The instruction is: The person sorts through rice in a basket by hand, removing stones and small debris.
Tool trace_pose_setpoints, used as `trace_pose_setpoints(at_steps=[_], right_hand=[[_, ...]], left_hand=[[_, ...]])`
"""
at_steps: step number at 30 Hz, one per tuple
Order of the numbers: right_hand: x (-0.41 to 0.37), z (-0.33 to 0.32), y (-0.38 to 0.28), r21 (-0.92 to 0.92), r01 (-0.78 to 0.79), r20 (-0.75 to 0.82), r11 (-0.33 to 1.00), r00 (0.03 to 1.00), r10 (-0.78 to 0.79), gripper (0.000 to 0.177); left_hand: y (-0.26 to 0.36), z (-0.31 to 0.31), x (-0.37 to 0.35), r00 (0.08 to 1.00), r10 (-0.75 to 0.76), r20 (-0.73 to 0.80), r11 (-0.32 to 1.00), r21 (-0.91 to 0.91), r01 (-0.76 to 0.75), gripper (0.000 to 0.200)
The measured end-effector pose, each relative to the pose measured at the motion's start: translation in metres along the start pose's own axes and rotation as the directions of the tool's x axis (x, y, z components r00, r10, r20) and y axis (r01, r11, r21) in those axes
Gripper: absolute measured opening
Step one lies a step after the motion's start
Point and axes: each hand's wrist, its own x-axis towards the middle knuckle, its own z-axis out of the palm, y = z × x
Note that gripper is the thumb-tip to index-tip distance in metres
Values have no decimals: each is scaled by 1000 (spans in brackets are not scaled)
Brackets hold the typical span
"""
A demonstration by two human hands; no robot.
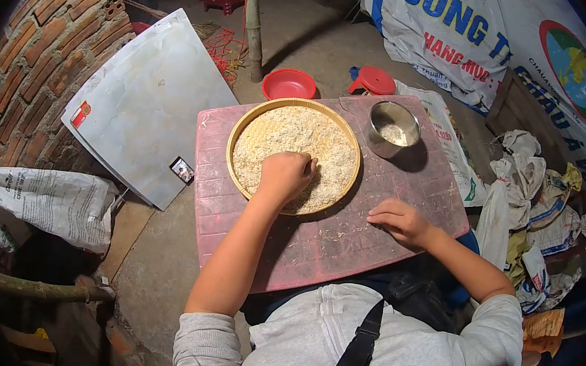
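Observation:
A round, yellow-rimmed winnowing tray [358, 141] sits on the pink table, spread with pale grains that look like rice [298, 128]. My left hand [285, 175] is over the near part of the tray, its fingers curled together at the grains; what they pinch, if anything, is too small to make out. My right hand [401, 221] rests on the tabletop to the right of the tray, fingers loosely stretched and holding nothing. Behind it stands a metal pot [392, 149] with some pale grains in the bottom.
Loose bits lie scattered on the pink table [231, 237]. Beyond its far edge are a red basin [289, 84] and a red lid [376, 80]. To the left, a phone [182, 169] lies by a large white board [150, 91]. Crumpled sacks [516, 204] lie at the right.

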Motion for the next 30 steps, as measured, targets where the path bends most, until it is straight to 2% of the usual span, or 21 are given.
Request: trace_pose_setpoints(at_steps=[6, 13, 15, 21, 25, 28, 30], right_hand=[[-10, -14, -8, -5, 8, 86, 1000, 996, -8, 29], [-41, -21, -19, -20, -60, 85, 998, 994, 62, 29], [-51, -17, -16, -41, -87, 0, 995, 996, 87, 28], [-57, -21, 0, -147, -143, -105, 979, 986, 129, 21], [-48, -25, -1, -194, -141, -110, 971, 987, 121, 19], [-43, -31, 10, -272, -195, -138, 942, 977, 162, 15], [-36, -29, 12, -99, -421, -358, 901, 860, 363, 13]], left_hand=[[-1, 1, 0, 1000, 8, -21, 1000, 2, -8, 32], [1, -1, 0, 1000, -16, 0, 1000, 5, 16, 33], [1, -2, 0, 1000, -29, 12, 1000, 12, 29, 33], [-1, 2, 0, 1000, -11, -4, 1000, 8, 11, 33], [-2, 0, 0, 1000, -14, -6, 1000, 13, 14, 33], [-1, 2, 0, 1000, -9, -11, 1000, 8, 9, 32], [-3, 1, 0, 1000, -12, -18, 1000, 9, 13, 32]])
